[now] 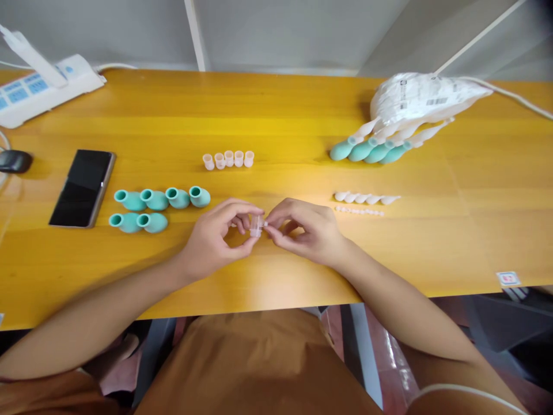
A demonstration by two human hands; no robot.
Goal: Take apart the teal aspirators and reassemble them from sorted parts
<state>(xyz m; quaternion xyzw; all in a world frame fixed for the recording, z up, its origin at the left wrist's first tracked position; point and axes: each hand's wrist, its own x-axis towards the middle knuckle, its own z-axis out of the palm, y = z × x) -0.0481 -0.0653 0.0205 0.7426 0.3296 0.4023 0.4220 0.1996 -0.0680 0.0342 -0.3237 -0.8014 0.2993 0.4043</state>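
Observation:
My left hand (227,233) pinches a small translucent plastic cup (256,226) between thumb and fingers, above the table near its front edge. My right hand (305,227) closes thumb and forefinger on a tiny whitish piece (265,224) against the cup's right side. Whether that piece sits in the cup's wall or only touches it, I cannot tell. Left of my left hand lie several teal rubber bulbs (177,197) with open necks. Farther back, several similar small cups (228,158) stand in a row. To the right are white pointed tips (365,198) and a line of tiny white pieces (359,211).
Teal bulbs with white nozzles (375,151) lie at the back right, against a white plastic bag (425,98). A dark phone (82,188) rests on the left, near a black mouse (15,162) and a white power strip (49,91). A grey partition (280,34) borders the table's back.

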